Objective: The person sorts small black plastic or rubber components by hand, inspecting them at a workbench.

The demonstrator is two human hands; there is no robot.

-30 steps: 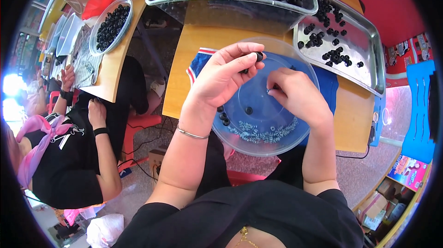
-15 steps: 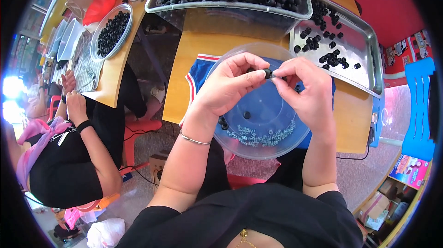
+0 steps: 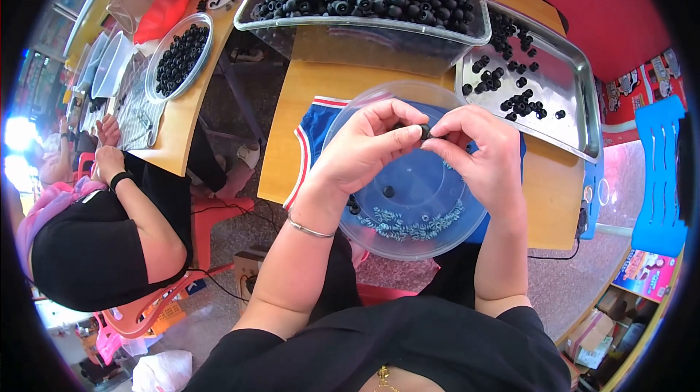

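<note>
Between the fingertips of both hands is a small round black part. My left hand pinches it from the left with thumb and forefinger, and my right hand grips it from the right. What else the curled fingers hold is hidden. Below them rests a round clear plastic tub on a blue cloth with red and white edging. Many small pale clear pieces lie in a curve along the tub's near side. A loose black part sits near its middle, and a few more are by its left edge.
A large clear bin heaped with black parts stands beyond the tub. To its right a metal tray holds scattered ones. At left, a co-worker sits by another table with a clear bowl of black parts.
Both my hands keep hold of the black part; the right fingertips have closed further over it. The co-worker at left has leaned forward and lower. The whole view has shifted slightly.
</note>
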